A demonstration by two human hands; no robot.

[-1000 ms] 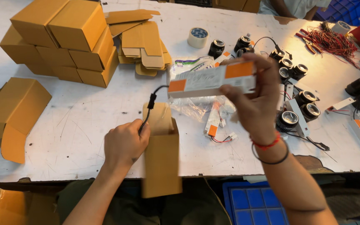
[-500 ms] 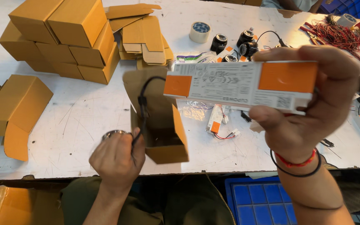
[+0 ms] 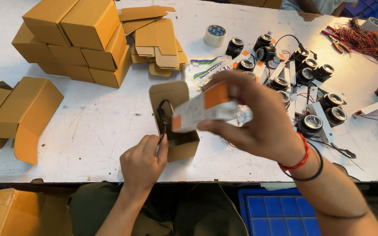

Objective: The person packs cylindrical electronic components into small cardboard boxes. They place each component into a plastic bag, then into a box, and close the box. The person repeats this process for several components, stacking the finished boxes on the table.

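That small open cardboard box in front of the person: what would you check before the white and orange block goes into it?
1. Box mouth open: ok. The small box has its flap up.
2. Box steadied: ok. The left hand rests against its lower edge.
3. Black cable out of the way: not ok. It loops across the opening.
4. Firm hold on the block: ok. The right hand pinches the white and orange block between fingers and thumb.
5. Block lined up with the opening: cannot tell. It is held over the box at a tilt.
6. Room inside the box: cannot tell. The block hides the inside.
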